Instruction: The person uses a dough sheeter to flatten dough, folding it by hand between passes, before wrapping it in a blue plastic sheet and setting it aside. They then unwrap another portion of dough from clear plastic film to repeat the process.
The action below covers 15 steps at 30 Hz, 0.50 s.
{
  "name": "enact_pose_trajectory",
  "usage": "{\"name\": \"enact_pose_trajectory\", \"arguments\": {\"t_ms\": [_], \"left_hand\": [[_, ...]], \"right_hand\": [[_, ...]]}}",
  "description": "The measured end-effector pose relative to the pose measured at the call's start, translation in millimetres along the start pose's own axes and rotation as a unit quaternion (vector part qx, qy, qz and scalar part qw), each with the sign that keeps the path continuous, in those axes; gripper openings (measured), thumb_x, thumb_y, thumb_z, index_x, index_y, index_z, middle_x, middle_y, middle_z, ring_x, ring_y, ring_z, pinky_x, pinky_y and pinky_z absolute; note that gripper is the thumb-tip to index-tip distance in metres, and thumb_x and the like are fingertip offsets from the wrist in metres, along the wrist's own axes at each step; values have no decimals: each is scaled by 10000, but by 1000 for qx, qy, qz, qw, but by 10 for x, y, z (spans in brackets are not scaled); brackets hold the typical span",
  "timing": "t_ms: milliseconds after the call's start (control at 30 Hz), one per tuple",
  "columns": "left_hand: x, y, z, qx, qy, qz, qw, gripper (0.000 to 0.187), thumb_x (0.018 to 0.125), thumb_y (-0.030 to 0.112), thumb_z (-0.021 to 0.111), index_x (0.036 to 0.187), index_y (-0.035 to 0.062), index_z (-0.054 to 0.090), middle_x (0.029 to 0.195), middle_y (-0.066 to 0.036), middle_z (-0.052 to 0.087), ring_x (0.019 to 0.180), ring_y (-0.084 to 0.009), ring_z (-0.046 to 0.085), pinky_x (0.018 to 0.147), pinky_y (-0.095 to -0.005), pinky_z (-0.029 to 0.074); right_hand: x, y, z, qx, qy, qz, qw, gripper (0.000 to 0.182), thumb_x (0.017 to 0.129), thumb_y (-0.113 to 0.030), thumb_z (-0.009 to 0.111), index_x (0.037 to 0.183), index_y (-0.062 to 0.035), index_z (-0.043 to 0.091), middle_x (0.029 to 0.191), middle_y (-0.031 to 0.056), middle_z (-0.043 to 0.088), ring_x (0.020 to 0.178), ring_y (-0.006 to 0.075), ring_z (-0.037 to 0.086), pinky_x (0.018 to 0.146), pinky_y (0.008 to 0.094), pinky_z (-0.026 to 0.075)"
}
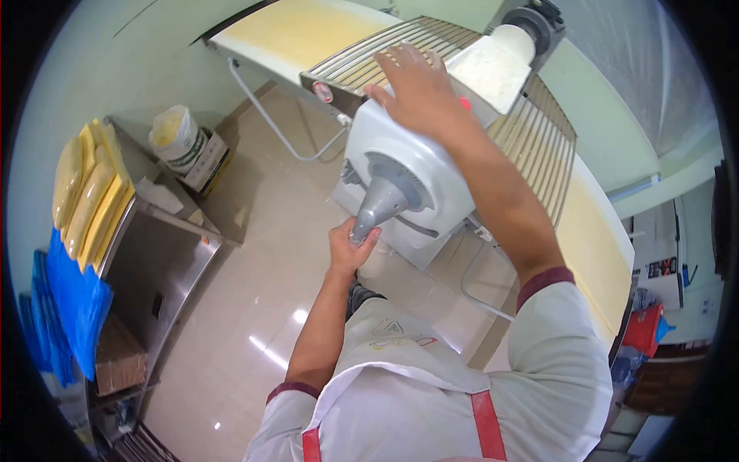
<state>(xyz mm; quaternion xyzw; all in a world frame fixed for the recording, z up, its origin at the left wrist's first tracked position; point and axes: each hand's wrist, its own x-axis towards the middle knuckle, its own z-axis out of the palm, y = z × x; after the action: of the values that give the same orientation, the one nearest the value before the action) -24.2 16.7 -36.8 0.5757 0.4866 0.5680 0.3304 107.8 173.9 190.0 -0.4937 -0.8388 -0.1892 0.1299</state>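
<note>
My left hand (352, 246) is closed around the tip of a grey lever handle (379, 202) on the side of a dough sheeter (412, 158). My right hand (419, 88) rests on top of the machine's pale housing, its fingers spread near the wire guard (362, 58). A small red button shows beside that wrist. A white floury tray or cover (490, 73) sits on top between the two guards. Pale yellow dough (308, 31) lies along the left belt, and a similar yellow layer (589, 258) covers part of the right belt.
To the left, a steel table (173, 262) carries stacked yellow packages (92, 189) and blue plastic bags (73, 292). A white bucket (175, 138) and a carton stand by the wall. A cardboard box (119, 358) sits under the table. Belt support legs (281, 138) reach toward the tiled floor.
</note>
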Motion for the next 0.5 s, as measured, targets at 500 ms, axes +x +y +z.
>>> {"name": "enact_pose_trajectory", "arguments": {"t_ms": [500], "left_hand": [[-123,-178,-4,-39,20,-84,995,369,851,281,690,1032,-19,574,819,-97,633,735,-186,613,649,-327,504]], "right_hand": [[-1590,558,-172,373,152,-4,915,355,877,-194,590,1192,-32,573,1239,149,573,1159,320,521,1004,444,393]]}}
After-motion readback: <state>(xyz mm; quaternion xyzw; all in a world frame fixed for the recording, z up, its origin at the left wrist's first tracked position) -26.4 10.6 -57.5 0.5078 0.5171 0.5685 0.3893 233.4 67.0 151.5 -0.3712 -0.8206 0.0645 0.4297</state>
